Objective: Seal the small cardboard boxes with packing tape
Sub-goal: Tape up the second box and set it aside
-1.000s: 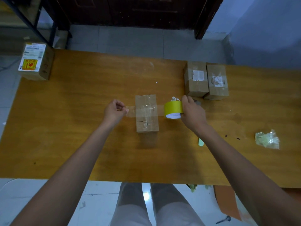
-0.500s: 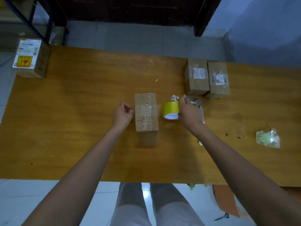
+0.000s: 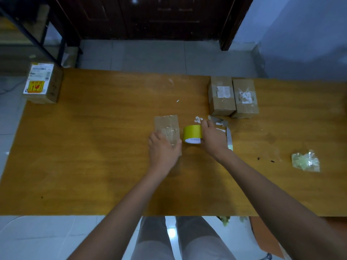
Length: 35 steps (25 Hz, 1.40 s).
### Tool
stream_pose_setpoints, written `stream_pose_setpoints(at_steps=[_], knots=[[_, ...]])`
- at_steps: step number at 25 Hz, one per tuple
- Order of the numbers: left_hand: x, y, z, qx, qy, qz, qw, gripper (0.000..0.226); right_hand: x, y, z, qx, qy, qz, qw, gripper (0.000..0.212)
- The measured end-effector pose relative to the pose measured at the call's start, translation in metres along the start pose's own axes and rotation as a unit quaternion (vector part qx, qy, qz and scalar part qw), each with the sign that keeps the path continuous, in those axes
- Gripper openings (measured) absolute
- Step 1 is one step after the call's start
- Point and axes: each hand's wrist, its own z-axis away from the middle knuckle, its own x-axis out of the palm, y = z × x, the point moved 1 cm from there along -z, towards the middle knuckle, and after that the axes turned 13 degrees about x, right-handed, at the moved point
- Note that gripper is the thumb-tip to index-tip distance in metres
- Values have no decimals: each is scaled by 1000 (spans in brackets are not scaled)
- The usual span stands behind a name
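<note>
Across the middle of the frame lies the wooden desk (image 3: 93,166), carrying all the items. Just above centre sits the small cardboard box (image 3: 166,124), already banded with clear tape; it looks light and stiff, liable to slide, so it is best steadied from the top or held by its side walls. The left hand (image 3: 163,147) lies flat on the box's near half, fingers relaxed and pressing down rather than curled round it. Immediately right of the box, almost touching it, stands the yellow tape roll (image 3: 192,135), rigid, light and easily gripped by its rim; the right hand (image 3: 213,137) grips it from the right side, fingers over the top. Two more taped boxes (image 3: 232,96) stand side by side at upper right, well apart from both hands. A knife (image 3: 229,137) lies just right of the right hand, untouched.
</note>
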Motion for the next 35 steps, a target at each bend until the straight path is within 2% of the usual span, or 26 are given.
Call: stream_pose_setpoints(at_steps=[1,3,6,9,12,15,18,21,23,25,27,29,31,35], knots=[[11,6,0,-15,-41,-19,999,90,-1,1,1,-1,0,4,1000,47],[24,6,-6,-48,-70,-39,996,106,-3,2,3,-6,-4,4,1000,42],[29,5,-13,-75,-59,-68,993,111,-2,6,5,-7,-5,-5,1000,42],[26,8,-13,-71,-52,-70,994,107,-5,12,7,3,-3,-51,999,45],[17,-1,-8,-51,-39,48,997,103,-22,14,14,6,18,-102,995,50],[-4,-5,-1,-32,-19,167,985,104,-40,8,29,-21,71,-165,984,38],[-27,-5,1,-24,-10,246,969,112,-50,3,38,-27,106,-305,946,35],[-47,-4,2,-24,-16,312,950,110,-57,-7,51,-11,77,-462,883,40],[-58,-6,2,-18,-25,339,940,103,-70,-14,57,-14,58,-508,859,30],[-76,-13,4,-23,-24,352,935,100,-86,-6,57,-38,106,-434,894,20],[-98,-22,2,-20,-27,375,926,91,-101,13,53,-52,203,-244,947,29],[-113,-30,-4,-19,-37,415,909,74,-109,20,56,-57,211,-133,967,27],[-127,-27,-2,-46,-47,467,882,63,-108,12,62,-50,194,-132,971,22],[-140,-27,2,-51,-74,501,861,81,-113,-1,62,-31,197,-115,973,31]])
